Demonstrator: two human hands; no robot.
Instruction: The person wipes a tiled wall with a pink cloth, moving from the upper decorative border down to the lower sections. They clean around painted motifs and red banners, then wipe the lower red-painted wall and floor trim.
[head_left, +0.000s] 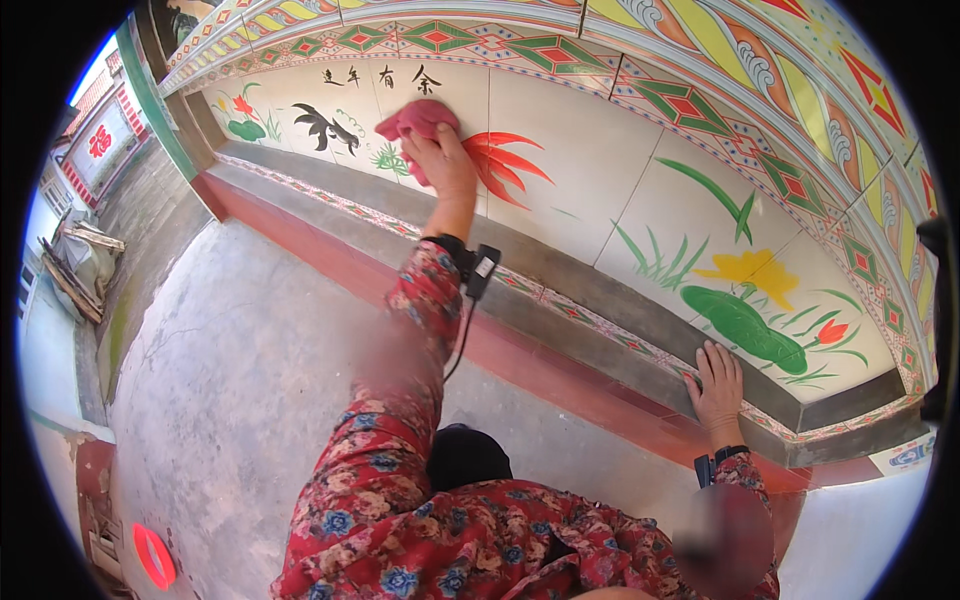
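Note:
My left hand (444, 166) is closed on a pink cloth (421, 118), which it holds against the painted tile wall (562, 150). The cloth covers part of a painted red-tailed fish, below a row of black characters. To its left is a painted black fish (326, 129). My right hand (718, 384) lies palm down with spread fingers on the grey ledge (637, 319) at the wall's foot, below a painted green lily pad (742, 326) and yellow flower. Both wrists wear black bands with small devices. The sleeves are red with a floral print.
A patterned tile strip (570, 309) runs along the stepped ledge, with a red border (525, 352) below it. Grey concrete floor (247, 337) lies beneath. A red ring-shaped object (154, 556) is at the lower left. Wooden boards (71, 281) and a sack stand outside at the left.

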